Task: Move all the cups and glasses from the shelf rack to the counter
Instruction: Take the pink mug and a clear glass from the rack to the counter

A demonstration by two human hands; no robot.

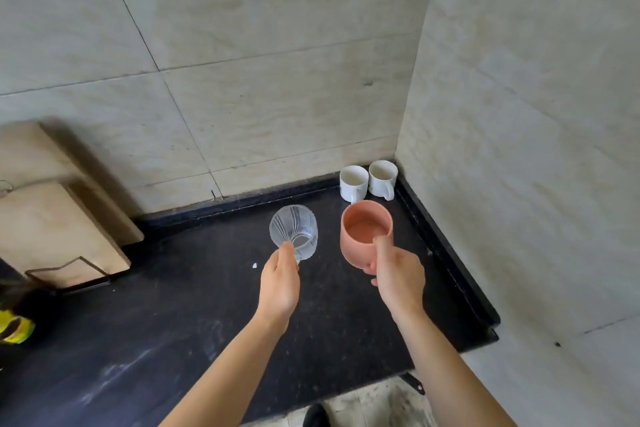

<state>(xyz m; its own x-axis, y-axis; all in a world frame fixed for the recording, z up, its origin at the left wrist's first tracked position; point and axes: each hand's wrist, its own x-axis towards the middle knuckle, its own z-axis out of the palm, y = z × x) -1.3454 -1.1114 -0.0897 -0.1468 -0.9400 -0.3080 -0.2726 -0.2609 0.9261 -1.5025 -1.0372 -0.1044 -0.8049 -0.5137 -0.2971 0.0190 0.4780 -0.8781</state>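
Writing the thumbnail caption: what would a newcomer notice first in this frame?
Mid-frame over the dark counter, the left hand grips a clear ribbed glass and the right hand a pink cup. Behind them, two white mugs stand side by side in the far right corner against the tiled wall. Pale wooden boards lean at the left edge.

Ribbed clear glass tumbler (294, 230), matt terracotta cup (363, 236), speckled black counter (173, 322)

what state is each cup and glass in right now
clear ribbed glass: tilted, gripped by left hand
salmon-pink round cup: mouth up, gripped by right hand
left white ceramic mug: upright on black counter
right white ceramic mug: upright beside it
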